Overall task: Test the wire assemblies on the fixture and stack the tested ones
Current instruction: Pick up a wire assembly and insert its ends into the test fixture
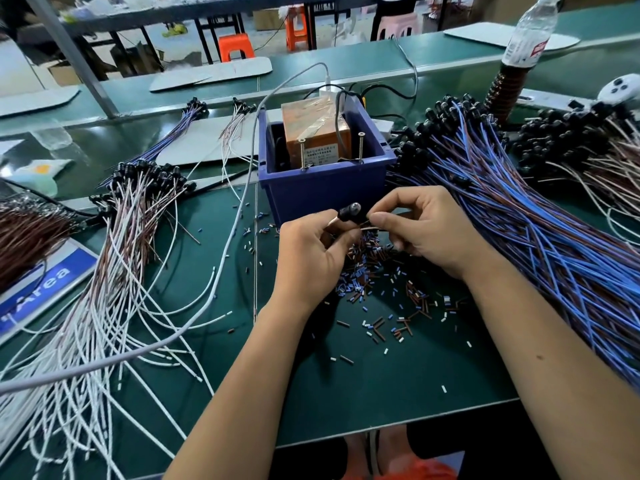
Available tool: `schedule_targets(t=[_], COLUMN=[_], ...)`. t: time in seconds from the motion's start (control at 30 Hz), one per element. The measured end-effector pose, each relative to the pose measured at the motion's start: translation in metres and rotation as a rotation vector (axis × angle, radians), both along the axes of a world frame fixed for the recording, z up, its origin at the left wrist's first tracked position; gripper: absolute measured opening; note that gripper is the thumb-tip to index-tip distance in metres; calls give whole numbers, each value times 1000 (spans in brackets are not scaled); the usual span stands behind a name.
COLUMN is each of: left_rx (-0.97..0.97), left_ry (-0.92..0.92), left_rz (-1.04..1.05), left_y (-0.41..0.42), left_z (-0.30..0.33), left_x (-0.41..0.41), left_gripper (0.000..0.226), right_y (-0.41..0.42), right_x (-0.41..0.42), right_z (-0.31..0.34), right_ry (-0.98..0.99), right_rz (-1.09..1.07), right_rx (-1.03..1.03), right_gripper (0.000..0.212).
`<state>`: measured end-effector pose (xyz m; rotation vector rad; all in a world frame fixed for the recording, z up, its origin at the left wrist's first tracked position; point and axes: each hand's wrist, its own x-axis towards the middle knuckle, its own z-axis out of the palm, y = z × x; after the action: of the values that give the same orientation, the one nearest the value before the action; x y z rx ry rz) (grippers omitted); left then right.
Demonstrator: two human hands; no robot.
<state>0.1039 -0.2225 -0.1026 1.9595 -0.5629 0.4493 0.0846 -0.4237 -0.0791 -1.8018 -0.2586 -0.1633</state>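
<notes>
My left hand grips a wire assembly with a black capped end, held just in front of the blue bin. My right hand pinches the thin wire ends of that same assembly. The test fixture is an orange transformer block in a blue bin, with two upright screws on its front edge. A big pile of blue and brown wire assemblies lies to the right. A pile of white and brown assemblies lies to the left.
Cut bits of wire insulation litter the green mat under my hands. A grey cable runs from the fixture across the left pile. A water bottle stands at the back right. A blue sign lies at the left.
</notes>
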Motion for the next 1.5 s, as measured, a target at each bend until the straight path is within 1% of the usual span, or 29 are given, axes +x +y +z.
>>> schedule_targets(t=[0.07,0.17,0.2,0.23,0.3,0.33,0.37,0.4,0.47,0.5,0.53,0.57,0.63,0.7,0.73,0.83,0.93,1.0,1.03,1.07,1.1,1.17,1.2,1.27,1.33,1.4,1.5], left_rx=[-41,-115,-136,-153,-172,-182,-200,-229,-305,-338,-365,-393,-458,-503,-511,-505,-498,-516,-525,-523,-508,-510,-562,-740,-857,-865,-780], left_ry=[56,142,162,173,166,158,153,150,133,115,94,77,79,109,125,154,176,186,176,158,139,156,216,393,518,578,652], left_rz=[-20,-51,-50,-40,-2,14,25,31,46,60,72,75,55,27,15,-13,-18,-13,-9,-7,-9,-40,-81,-233,-387,-475,-527], left_y=[1,1,2,2,3,4,3,2,0,-1,-1,-2,-1,0,0,0,0,0,1,1,1,1,1,2,7,10,9], left_z=[-2,-2,-2,-1,0,0,0,1,4,5,6,7,8,9,10,12,12,12,12,13,14,17,19,24,27,29,29], left_x=[1,0,-1,-1,-2,-2,-3,-4,-6,-7,-8,-8,-7,-7,-8,-9,-11,-11,-11,-11,-11,-11,-11,-13,-14,-14,-16], left_gripper=[9,8,8,9,10,10,10,9,8,8,7,5,3,6,8,10,6,5,5,6,7,8,9,13,14,13,15], right_y=[0,-4,-4,-4,0,3,6,10,20,28,36,44,55,57,55,41,24,13,9,6,4,4,6,13,23,30,36], right_x=[1,4,5,5,3,1,-2,-5,-11,-15,-18,-20,-20,-16,-13,-9,-7,-6,-6,-6,-6,-7,-7,-10,-13,-14,-15], right_z=[1,2,2,1,-2,-2,0,1,2,1,-1,-3,-7,-6,-5,2,9,14,16,16,17,16,14,11,8,5,1], right_ry=[-7,-28,-61,-129,-348,-468,-574,-661,-752,-740,-682,-585,-335,-139,-86,-68,-74,-54,-43,-32,-22,0,17,55,68,35,-29], right_rz=[-32,-194,-256,-328,-512,-600,-660,-671,-545,-442,-341,-256,-153,-129,-140,-209,-292,-328,-333,-328,-306,-204,-135,-22,39,52,48], right_rx=[24,152,128,30,-233,-303,-314,-299,-276,-278,-268,-229,-52,170,278,574,814,1013,1086,1112,1086,927,817,552,298,114,-67], right_gripper=[5,7,6,3,8,14,24,35,49,53,55,56,55,52,52,55,59,59,59,58,57,54,54,56,58,59,58])
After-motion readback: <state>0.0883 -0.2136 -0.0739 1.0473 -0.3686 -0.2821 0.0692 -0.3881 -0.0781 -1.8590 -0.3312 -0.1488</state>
